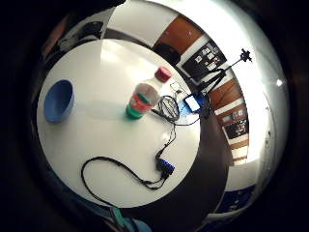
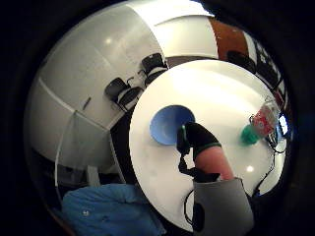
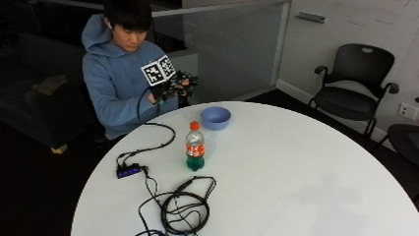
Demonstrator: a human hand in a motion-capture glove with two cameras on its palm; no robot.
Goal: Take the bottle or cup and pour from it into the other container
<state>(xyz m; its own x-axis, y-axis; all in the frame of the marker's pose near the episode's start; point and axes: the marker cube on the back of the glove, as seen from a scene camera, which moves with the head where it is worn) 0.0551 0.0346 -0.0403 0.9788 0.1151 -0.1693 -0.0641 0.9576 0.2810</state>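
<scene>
Clear plastic bottle (image 3: 194,148), red cap, green liquid low, upright | blue round bowl (image 3: 215,117) apart, contents unclear | black-gloved right hand (image 3: 171,88) raised, grip unclear.

outside: across table (image 3: 314,162), facing person | palm views: above table, sharing bottle (image 3: 194,147), bowl (image 3: 215,117)

Bright overhead light, glare on table (image 3: 294,162); dim bkgd.
</scene>
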